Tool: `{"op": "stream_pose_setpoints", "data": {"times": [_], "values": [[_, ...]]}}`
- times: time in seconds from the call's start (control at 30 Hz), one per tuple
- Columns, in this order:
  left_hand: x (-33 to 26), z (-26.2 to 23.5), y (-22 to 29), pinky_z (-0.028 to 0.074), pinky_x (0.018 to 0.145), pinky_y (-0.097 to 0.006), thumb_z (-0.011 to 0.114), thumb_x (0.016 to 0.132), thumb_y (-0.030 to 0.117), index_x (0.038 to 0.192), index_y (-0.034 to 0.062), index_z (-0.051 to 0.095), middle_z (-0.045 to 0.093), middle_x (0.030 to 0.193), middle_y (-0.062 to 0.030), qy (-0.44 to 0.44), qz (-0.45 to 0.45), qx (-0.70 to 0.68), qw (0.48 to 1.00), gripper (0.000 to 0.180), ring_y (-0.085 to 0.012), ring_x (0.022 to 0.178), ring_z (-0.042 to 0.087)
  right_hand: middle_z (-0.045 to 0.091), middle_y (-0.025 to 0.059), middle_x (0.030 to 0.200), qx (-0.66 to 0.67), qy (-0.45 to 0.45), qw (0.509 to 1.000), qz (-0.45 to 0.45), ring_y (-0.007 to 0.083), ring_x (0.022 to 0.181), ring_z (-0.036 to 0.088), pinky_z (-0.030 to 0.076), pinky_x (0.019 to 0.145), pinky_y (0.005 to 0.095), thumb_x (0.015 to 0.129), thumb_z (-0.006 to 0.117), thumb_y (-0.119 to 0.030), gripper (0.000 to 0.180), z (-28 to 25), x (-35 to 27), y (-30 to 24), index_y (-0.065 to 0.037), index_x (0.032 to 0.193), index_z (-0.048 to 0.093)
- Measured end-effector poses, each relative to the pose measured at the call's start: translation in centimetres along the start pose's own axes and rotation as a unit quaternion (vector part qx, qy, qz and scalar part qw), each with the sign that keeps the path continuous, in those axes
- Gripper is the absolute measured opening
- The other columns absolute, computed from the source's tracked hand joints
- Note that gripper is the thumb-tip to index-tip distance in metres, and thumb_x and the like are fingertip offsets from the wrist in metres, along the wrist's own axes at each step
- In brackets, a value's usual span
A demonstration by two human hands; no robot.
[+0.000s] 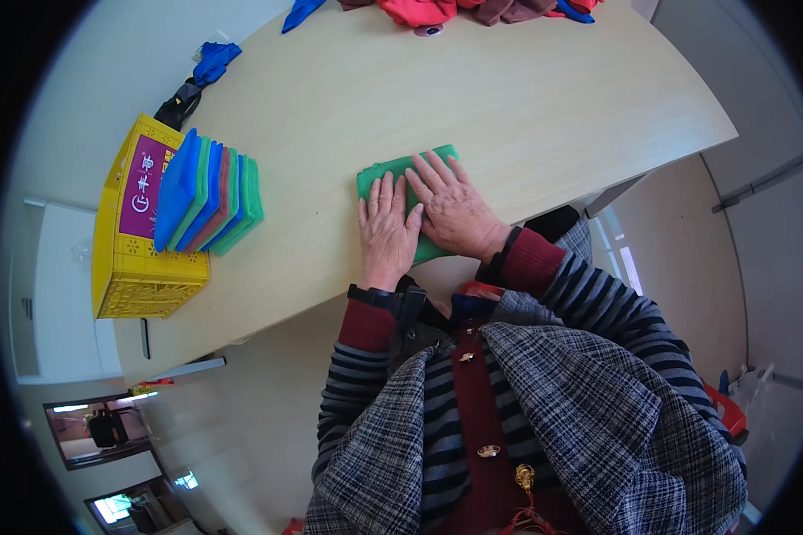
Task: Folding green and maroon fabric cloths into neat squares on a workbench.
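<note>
A green cloth (437, 160), folded into a flat rectangle, lies near the front edge of the pale wooden table (562, 107). My left hand (387, 227) presses flat on its left part, fingers stretched forward. Over the right part rests my right hand (459, 212), its fingers straight and slightly spread. The two hands nearly meet at the thumbs, and neither grips anything. To their left stands a row of folded blue, green and brownish-red cloths (248, 201), leaning against a yellow box (156, 281) with a purple panel.
Loose red, brown and blue cloths (419, 11) are heaped at the far edge. A blue cloth (216, 62) and a black strap-like thing (180, 102) lie behind the box. A dark, flat, phone-like object (145, 339) sits at the table's left edge.
</note>
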State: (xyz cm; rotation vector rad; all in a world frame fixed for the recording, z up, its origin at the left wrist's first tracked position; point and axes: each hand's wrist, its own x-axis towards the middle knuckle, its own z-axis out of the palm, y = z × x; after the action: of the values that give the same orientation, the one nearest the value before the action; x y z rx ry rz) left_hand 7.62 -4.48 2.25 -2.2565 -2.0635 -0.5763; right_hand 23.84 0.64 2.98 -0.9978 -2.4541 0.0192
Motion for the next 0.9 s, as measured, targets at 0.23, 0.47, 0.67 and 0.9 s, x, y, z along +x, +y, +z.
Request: {"op": "stream_pose_setpoints", "data": {"times": [0.23, 0.47, 0.67, 0.9], "values": [[-0.1, -1.0, 0.4, 0.018, 0.123, -0.055, 0.041, 0.105, 0.049, 0.154, 0.0050, 0.039, 0.031, 0.163, -0.0153, 0.001, -0.001, 0.010, 1.000, 0.065, -0.0343, 0.151, 0.026, 0.038, 0.0267, 0.155, 0.016, 0.000, 0.999, 0.029, 0.0418, 0.148, 0.031, 0.023, 0.122, 0.0536, 0.095, 0.051, -0.041, 0.069, 0.2, 0.2, 0.4, 0.004, 0.146, 0.045], [1.0, -0.8, 0.1, 0.018, 0.122, -0.055, 0.042, 0.104, 0.052, 0.154, 0.0065, 0.039, 0.031, 0.163, -0.0157, 0.006, -0.030, 0.001, 1.000, 0.068, -0.0350, 0.151, 0.026, 0.036, 0.0304, 0.155, 0.031, 0.031, 0.997, 0.071, 0.0450, 0.148, 0.029, 0.025, 0.120, 0.0551, 0.096, 0.051, -0.046, 0.073, -0.3, -0.3, 0.4, 0.005, 0.147, 0.043], [1.1, -0.7, 0.1, 0.017, 0.122, -0.055, 0.038, 0.105, 0.052, 0.155, 0.0068, 0.037, 0.031, 0.164, -0.0146, -0.013, -0.073, 0.013, 0.997, 0.068, -0.0336, 0.153, 0.023, 0.035, 0.0298, 0.156, 0.030, 0.002, 0.996, 0.088, 0.0448, 0.148, 0.029, 0.026, 0.119, 0.0556, 0.097, 0.050, -0.049, 0.074, -0.1, -0.2, 0.3, 0.004, 0.147, 0.043], [-1.7, -0.8, 2.6, 0.019, 0.122, -0.055, 0.037, 0.106, 0.052, 0.154, 0.0036, 0.038, 0.034, 0.162, -0.0156, -0.020, 0.002, 0.065, 0.998, 0.068, -0.0332, 0.151, 0.028, 0.035, 0.0280, 0.157, 0.004, -0.040, 0.993, 0.112, 0.0441, 0.148, 0.028, 0.027, 0.118, 0.0565, 0.097, 0.050, -0.052, 0.076, -0.1, -1.0, 0.6, 0.004, 0.148, 0.043]]}}
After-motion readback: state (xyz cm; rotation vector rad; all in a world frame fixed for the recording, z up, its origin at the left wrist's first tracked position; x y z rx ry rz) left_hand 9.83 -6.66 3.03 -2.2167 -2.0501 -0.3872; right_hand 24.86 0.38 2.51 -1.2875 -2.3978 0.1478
